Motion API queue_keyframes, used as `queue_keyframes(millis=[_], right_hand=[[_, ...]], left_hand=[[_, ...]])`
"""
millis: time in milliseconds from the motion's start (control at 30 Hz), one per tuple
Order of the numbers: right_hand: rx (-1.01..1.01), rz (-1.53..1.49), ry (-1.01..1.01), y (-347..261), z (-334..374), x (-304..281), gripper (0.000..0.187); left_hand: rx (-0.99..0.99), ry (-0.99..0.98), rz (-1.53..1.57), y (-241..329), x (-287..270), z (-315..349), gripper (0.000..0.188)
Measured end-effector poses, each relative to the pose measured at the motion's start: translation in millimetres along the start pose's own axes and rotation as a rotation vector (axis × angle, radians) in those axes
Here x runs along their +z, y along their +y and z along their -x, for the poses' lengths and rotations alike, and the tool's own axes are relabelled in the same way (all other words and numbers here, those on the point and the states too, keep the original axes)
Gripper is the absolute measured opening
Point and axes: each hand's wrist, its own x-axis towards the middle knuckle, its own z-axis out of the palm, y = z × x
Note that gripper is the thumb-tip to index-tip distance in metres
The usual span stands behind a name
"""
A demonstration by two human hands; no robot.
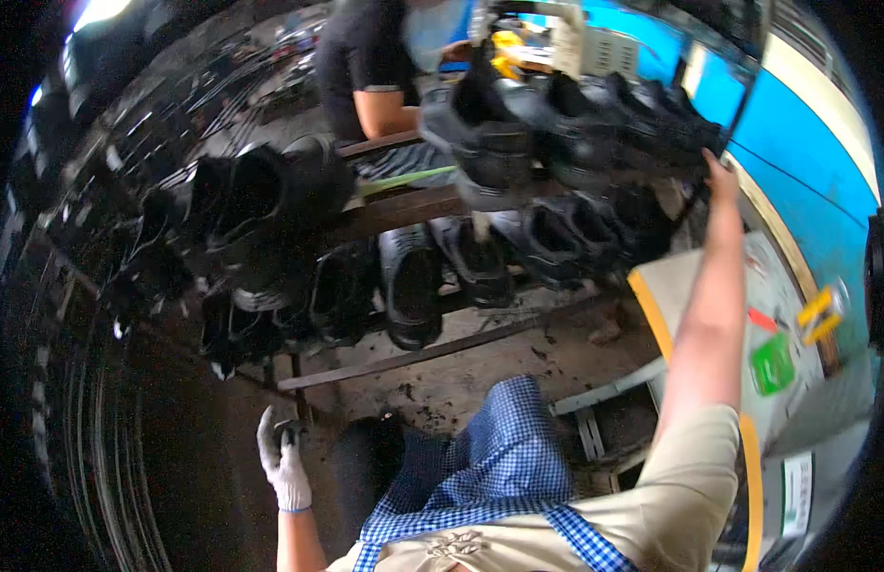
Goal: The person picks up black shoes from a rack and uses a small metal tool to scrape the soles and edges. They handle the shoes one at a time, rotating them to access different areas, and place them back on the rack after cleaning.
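My right hand (720, 179), bare, is at the right end of a metal shoe rack (394, 212), its fingers closed on the dark upright post beside the black shoes (642, 105) of the upper tier. My arm stretches far forward to reach it. Low on the left, my left hand (285, 462) wears a white glove and hangs in the air below the rack, fingers apart. A dark patch shows between those fingers; I cannot make out whether it is shadow or a stain. More black shoes (411, 286) line the lower tier, heels toward me.
Beyond the rack stands another person (365, 76) in dark clothes. To my right is a pale table (690, 286) with yellow edging, bearing a green item (772, 364) and a yellow-banded roll (821, 315). A blue wall (794, 200) rises behind it. Debris dots the floor (442, 386).
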Motion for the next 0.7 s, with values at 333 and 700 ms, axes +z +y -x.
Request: queue_keyframes(millis=[333, 700], right_hand=[[-0.118, -0.198, -0.201, -29, 18, 31, 0.073], [-0.343, 0.252, -0.094, -19, 14, 53, 0.064]], left_hand=[[0.024, -0.064, -0.079, -5, 23, -17, 0.046], [-0.025, -0.133, -0.092, -15, 25, -14, 0.044]])
